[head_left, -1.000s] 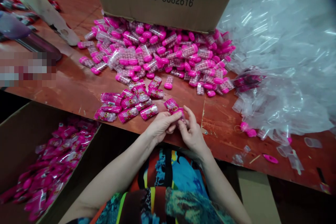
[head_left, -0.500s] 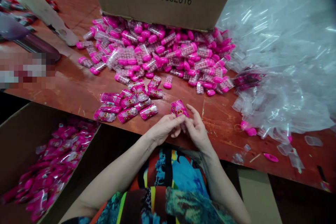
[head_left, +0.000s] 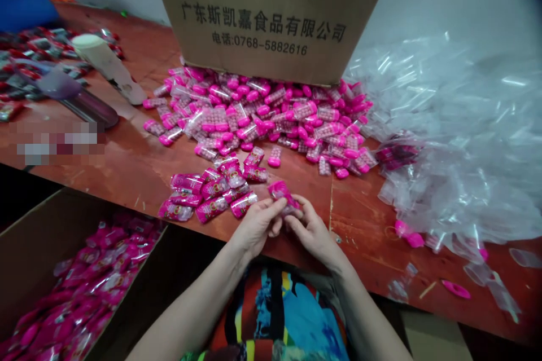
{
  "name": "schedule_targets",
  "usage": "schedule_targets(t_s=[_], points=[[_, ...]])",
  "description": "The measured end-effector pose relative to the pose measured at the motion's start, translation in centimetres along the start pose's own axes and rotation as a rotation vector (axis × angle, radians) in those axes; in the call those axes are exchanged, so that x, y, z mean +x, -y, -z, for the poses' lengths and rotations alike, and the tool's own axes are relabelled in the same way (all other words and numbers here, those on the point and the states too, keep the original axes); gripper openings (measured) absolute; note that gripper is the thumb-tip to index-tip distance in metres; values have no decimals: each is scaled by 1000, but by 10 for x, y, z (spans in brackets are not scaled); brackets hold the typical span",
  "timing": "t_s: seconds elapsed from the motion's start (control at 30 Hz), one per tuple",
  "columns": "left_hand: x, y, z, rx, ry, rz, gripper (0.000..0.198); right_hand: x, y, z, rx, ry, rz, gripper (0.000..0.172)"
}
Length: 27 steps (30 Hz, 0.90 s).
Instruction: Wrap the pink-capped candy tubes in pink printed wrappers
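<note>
Between my two hands, over the table's front edge, is a small printed pink candy packet. My left hand pinches its near left side between thumb and fingers. On its right side, my right hand has its fingers closed against the packet. Left of my hands lies a small group of similar pink packets. Beyond them spreads a large heap of clear candy bottles with bright pink caps and small pale balls inside. One such bottle lies apart, just above the held packet.
A cardboard box stands behind the heap. Clear plastic bags cover the right side. Below the table at left, an open carton holds many pink packets. A purple drink bottle and a white tumbler stand at left.
My view has tilted up, so the table sits lower in it. The packet has turned and now bends between my hands. My right hand's raised finger has come down onto it.
</note>
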<state>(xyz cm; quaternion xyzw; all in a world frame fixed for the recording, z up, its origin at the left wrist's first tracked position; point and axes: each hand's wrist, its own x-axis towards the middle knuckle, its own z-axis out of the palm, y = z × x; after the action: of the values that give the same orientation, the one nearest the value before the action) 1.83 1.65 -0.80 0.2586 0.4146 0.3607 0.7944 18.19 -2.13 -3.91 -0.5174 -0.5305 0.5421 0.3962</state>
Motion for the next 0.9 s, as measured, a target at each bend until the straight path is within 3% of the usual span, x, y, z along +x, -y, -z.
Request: schedule_targets(t_s=[0.07,0.13,0.2,0.27,0.37,0.5,0.57,0.67,0.77,0.9], points=[[-3,-20,11,-126,-84,-126,42,21,10,11,-249,2,112,38],[-6,-38,22,-237,-142,-225,48,51,19,20,-496,-89,232,34],[-9,-44,28,-270,-162,-233,54,86,26,24,-745,-153,333,40],[-11,-37,29,-202,-166,-180,55,119,30,22,-1031,-107,359,47],[-9,-9,22,131,-183,-180,45,151,33,16,-1374,76,433,47],[0,25,10,957,-183,-494,31,153,34,15,-1526,195,476,38],[5,36,7,1397,-111,-557,38,143,33,19,-1559,170,430,33],[10,45,4,1858,-7,-505,49,120,28,28,-1545,85,375,27],[10,51,5,2000,21,-546,50,94,18,39,-1315,-81,353,21],[8,56,8,1903,-31,-668,42,52,3,46,-527,-378,183,9]])
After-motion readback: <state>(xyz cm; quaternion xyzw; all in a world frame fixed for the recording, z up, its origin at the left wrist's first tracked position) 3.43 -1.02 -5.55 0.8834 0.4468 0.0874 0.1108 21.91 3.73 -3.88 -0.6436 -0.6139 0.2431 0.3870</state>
